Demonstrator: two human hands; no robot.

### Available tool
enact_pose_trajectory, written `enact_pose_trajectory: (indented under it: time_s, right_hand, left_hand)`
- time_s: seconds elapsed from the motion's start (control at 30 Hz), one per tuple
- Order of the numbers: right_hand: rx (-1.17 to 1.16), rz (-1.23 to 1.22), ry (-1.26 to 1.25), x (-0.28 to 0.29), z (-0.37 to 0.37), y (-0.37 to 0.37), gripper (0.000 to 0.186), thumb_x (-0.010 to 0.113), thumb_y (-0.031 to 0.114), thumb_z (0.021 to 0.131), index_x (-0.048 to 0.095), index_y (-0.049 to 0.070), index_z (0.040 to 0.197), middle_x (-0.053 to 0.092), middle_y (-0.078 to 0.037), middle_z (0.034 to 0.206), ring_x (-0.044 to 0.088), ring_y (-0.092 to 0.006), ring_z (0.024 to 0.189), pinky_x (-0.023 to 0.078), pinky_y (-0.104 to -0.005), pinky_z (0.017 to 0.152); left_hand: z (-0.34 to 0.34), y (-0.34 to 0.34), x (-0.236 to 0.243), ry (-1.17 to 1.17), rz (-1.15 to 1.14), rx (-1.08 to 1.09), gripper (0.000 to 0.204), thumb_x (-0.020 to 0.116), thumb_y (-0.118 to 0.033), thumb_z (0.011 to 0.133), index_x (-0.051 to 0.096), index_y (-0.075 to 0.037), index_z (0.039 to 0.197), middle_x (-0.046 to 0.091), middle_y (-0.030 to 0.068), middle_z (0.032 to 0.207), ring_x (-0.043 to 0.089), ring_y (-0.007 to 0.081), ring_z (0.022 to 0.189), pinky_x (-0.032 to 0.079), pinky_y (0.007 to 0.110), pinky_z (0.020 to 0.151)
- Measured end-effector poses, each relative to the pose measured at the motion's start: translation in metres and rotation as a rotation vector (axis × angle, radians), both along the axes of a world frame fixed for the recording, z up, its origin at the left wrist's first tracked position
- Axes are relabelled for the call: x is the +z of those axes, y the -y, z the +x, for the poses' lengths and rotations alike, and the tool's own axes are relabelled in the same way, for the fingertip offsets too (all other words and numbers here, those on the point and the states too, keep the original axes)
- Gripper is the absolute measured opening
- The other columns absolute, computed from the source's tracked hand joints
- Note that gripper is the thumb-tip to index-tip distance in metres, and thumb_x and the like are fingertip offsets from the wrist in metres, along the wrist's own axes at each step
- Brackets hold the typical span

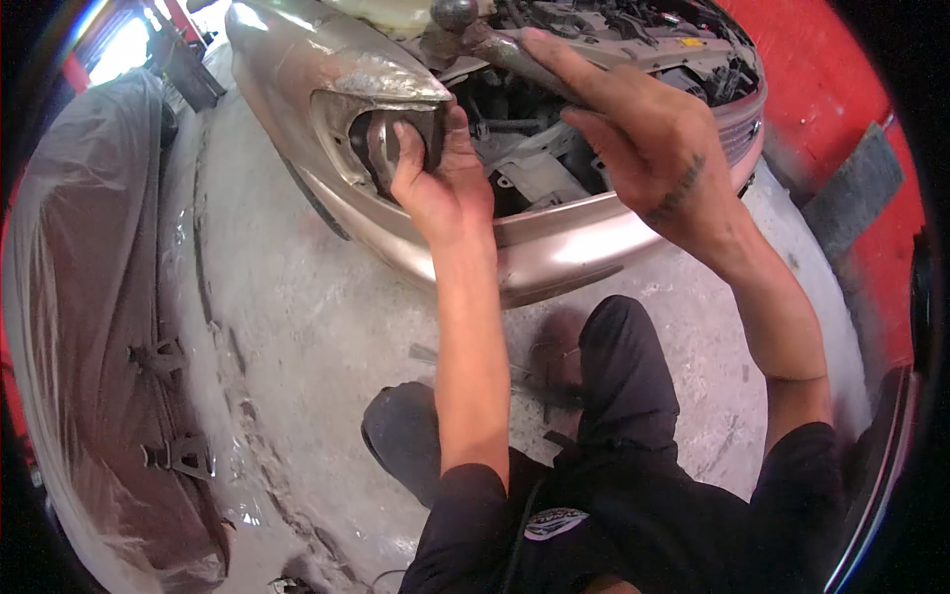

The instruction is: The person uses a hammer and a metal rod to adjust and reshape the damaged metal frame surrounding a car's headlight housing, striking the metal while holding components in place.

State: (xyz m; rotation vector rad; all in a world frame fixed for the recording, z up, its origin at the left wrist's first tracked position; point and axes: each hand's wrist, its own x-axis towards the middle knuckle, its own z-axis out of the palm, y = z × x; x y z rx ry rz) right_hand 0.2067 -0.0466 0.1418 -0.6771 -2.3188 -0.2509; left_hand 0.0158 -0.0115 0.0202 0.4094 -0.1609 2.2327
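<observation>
My left hand (445,188) reaches up into the headlight opening (332,124) of a beige-gold car. Its fingers are closed around a dark grey metal dolly block (427,131), which sits just under the fender's lower front edge. The fender (366,71) has a scuffed, bare-looking patch there. In my right hand (658,139) is a hammer (515,59), gripped by its handle with the index finger stretched along it. The rounded hammer head hangs over the fender's edge, above the left hand; whether it touches the metal I cannot tell.
The bumper (564,243) curves across in front of me, below the exposed engine bay (604,40). A long plastic-covered object (89,327) lies along the left. On the right, a grey panel (856,188) leans at the red wall (802,69). My shoes stand on concrete floor (307,297).
</observation>
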Motion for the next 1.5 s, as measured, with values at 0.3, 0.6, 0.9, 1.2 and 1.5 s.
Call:
enact_pose_trajectory:
  time_s: [0.3, 0.6, 0.9, 1.2, 1.5]
  right_hand:
    - [0.072, 0.202, -0.014, 0.004, -0.014, 0.003, 0.067, 0.067, -0.002, 0.087, 0.055, 0.020, 0.149, 0.060, -0.011, 0.079, 0.061, -0.0275, 0.070, 0.051, -0.0396, 0.067]
    - [-0.051, 0.190, 0.150, 0.000, -0.013, -0.011, 0.072, 0.070, 0.002, 0.085, 0.054, 0.029, 0.150, 0.058, -0.009, 0.078, 0.062, -0.0272, 0.068, 0.050, -0.0388, 0.061]
    - [0.180, -0.131, -0.283, -0.021, -0.004, -0.017, 0.052, 0.071, 0.008, 0.091, 0.059, 0.009, 0.141, 0.065, -0.006, 0.085, 0.062, -0.0180, 0.071, 0.050, -0.0366, 0.065]
    - [0.315, -0.915, -0.679, -0.074, -0.030, -0.063, 0.033, 0.072, 0.018, 0.094, 0.060, -0.002, 0.117, 0.062, -0.007, 0.085, 0.061, -0.0119, 0.060, 0.049, -0.0282, 0.051]
    - [0.381, -0.865, -0.614, -0.050, -0.037, -0.075, 0.036, 0.074, 0.017, 0.092, 0.058, 0.000, 0.119, 0.062, -0.005, 0.092, 0.060, -0.0103, 0.064, 0.046, -0.0266, 0.054]
  left_hand:
    - [-0.008, 0.003, 0.001, -0.052, -0.068, 0.046, 0.038, 0.061, -0.012, 0.101, 0.054, 0.004, 0.134, 0.064, 0.0170, 0.126, 0.064, 0.0326, 0.117, 0.056, 0.042, 0.102]
    - [0.009, 0.007, 0.007, -0.058, -0.099, -0.013, 0.042, 0.060, -0.018, 0.103, 0.051, -0.001, 0.140, 0.064, 0.0135, 0.126, 0.066, 0.0313, 0.111, 0.056, 0.040, 0.094]
    - [0.005, 0.004, -0.003, -0.134, -0.105, -0.013, 0.041, 0.064, -0.020, 0.101, 0.054, -0.002, 0.136, 0.066, 0.0138, 0.123, 0.067, 0.0311, 0.109, 0.056, 0.038, 0.088]
    - [0.027, 0.017, -0.007, -0.192, -0.392, -0.089, 0.041, 0.044, -0.038, 0.108, 0.053, -0.009, 0.136, 0.067, 0.0124, 0.122, 0.067, 0.0298, 0.103, 0.056, 0.040, 0.079]
    - [0.022, 0.033, 0.000, -0.669, -0.317, -0.252, 0.055, 0.032, -0.052, 0.109, 0.052, -0.010, 0.139, 0.064, 0.0095, 0.126, 0.064, 0.0265, 0.096, 0.050, 0.037, 0.068]
